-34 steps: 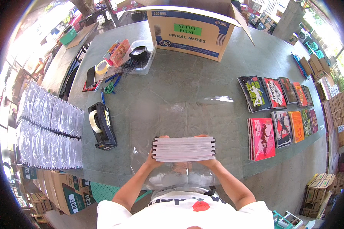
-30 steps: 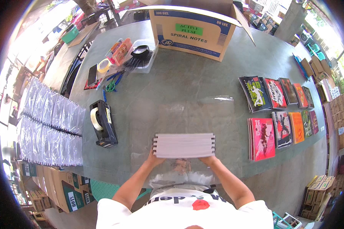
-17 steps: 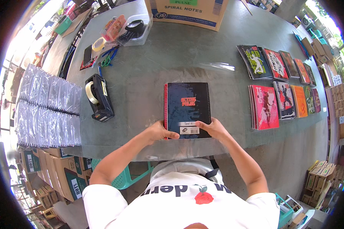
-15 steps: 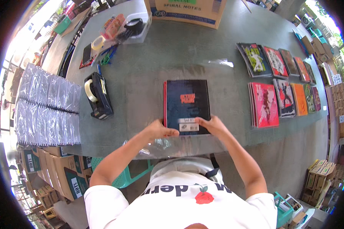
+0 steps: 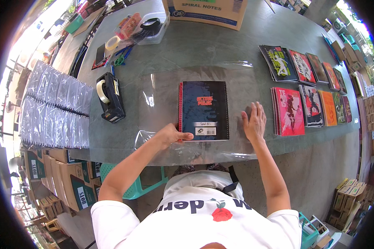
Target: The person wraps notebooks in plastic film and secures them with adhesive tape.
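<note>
A dark blue spiral notebook point(image 5: 203, 112) with orange lettering and a white label lies in front of me. Red shows along its left edge; whether that is a second notebook beneath I cannot tell. Under it a clear plastic sheet point(image 5: 158, 93) is spread on the table, its near edge raised and shiny. My left hand point(image 5: 170, 136) grips the notebook's lower left corner, thumb on the cover, the other fingers partly hidden at the side. To the right of the notebook, apart from it, my right hand point(image 5: 254, 122) is open and holds nothing, over the sheet's right part.
At left stand a black tape dispenser point(image 5: 111, 99) and plastic-wrapped notebooks point(image 5: 56, 110). Stacks of colourful notebooks point(image 5: 290, 112) fill the right side. Farther off are a clear tray point(image 5: 157, 36), blue pens point(image 5: 122, 52) and a cardboard box point(image 5: 207, 12). The table's near edge point(image 5: 124, 159) curves before me.
My right hand has let go of the notebook's lower right side and moved off to the right, opening. My left hand stays at the lower left corner.
</note>
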{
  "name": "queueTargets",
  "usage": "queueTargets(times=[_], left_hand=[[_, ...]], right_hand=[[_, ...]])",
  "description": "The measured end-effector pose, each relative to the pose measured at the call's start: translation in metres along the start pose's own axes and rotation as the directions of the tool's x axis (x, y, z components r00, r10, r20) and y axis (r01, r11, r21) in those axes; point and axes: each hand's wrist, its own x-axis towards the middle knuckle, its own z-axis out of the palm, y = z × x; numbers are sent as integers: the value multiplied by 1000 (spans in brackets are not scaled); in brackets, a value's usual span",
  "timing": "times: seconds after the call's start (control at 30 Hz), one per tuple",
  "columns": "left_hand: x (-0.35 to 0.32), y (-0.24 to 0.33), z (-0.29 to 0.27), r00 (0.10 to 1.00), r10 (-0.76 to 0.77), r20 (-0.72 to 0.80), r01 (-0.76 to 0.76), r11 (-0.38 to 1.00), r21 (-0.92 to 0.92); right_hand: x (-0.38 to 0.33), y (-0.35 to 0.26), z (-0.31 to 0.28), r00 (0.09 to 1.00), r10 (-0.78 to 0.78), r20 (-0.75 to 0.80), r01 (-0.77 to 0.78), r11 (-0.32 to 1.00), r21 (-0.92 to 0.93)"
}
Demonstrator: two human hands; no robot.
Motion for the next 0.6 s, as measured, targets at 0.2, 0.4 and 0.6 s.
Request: queueTargets(times=[0.2,0.4,0.6], left_hand=[[-48,-33,0,806,497,-320,-204,742,638],[-90,-110,-2,626,779,41,-195,106,975],[-76,-40,-17,529,811,-248,-410,501,762]], right_hand=[[-15,18,9,995,-18,95,20,1000,-18],[5,7,-15,969,-185,166,117,929,351],[21,40,-81,304,139,942,-947,-67,315]])
